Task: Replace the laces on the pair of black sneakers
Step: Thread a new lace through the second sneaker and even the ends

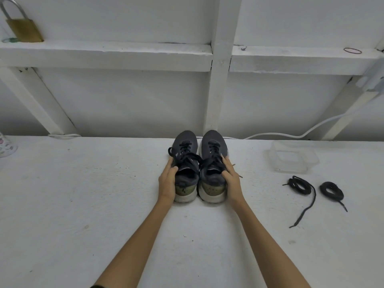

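Left grip (167, 181) and right grip (231, 177) are being used to clasp the sneakers (187, 142) by their sides on the surface (83, 204), old laces (185, 154) not yet removed, while new laces (299, 185) are being left coiled nearby.

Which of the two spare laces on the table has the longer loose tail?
The lace nearer the sneakers; its tail trails far toward the person, while the other lace is mostly coiled.
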The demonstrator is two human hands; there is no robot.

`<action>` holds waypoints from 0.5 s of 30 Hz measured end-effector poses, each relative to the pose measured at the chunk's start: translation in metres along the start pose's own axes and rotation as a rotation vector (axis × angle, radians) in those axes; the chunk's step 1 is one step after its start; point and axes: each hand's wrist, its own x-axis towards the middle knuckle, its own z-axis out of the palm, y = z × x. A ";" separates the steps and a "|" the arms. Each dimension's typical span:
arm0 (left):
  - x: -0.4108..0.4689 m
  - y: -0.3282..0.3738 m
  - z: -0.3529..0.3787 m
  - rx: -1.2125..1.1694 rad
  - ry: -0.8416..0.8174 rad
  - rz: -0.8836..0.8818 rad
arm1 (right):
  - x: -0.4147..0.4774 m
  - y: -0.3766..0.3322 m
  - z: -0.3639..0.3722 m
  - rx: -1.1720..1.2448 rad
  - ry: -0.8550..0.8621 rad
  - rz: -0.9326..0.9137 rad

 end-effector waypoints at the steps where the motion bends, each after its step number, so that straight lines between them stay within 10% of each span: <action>1: 0.001 0.000 -0.001 -0.004 -0.007 -0.001 | 0.001 0.000 0.000 -0.003 -0.001 -0.002; 15: -0.008 0.021 0.006 0.226 0.054 0.104 | -0.005 -0.012 -0.008 -0.121 -0.029 -0.032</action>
